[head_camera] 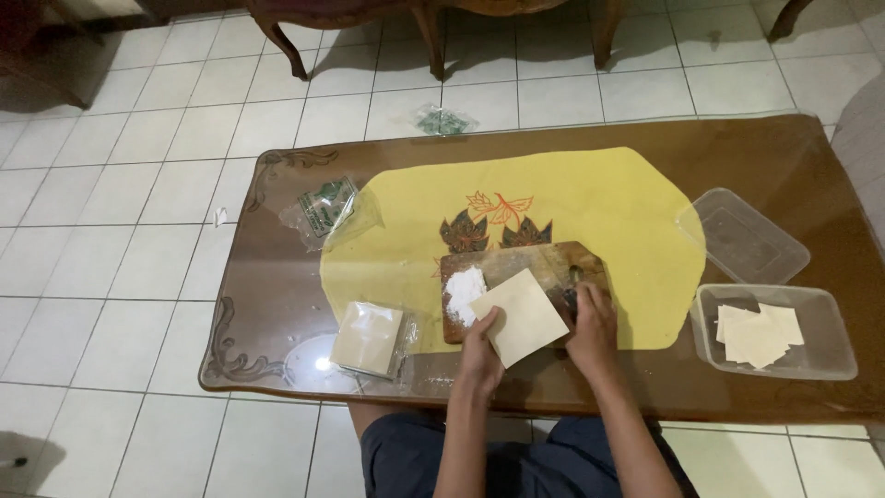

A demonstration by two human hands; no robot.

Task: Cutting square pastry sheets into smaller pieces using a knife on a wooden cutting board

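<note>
Both hands met at a pale square sheet of dough (525, 316) lying on a wooden board (516, 267). Left hand (481, 343) had its grip narrow, fingers pinching the sheet's near-left edge. Right hand (591, 323) rested at the sheet's right corner with its fingers curled; whether its grip held the sheet or a small dark tool (571, 293) beside it could not be told.

On the board, just left of the sheet, lay a heap of white flour (462, 293). Board and sheet sat on a yellow mat (599, 203) with a leaf pattern, spread over a brown glass-topped desk (811, 157).

Left of the board lay a plastic-wrapped stack of sheets (369, 338), and farther back an opened clear bag (325, 208). To the right stood a clear tub (830, 360) holding more square sheets (758, 334), with its lid (745, 236) just behind it.
</note>
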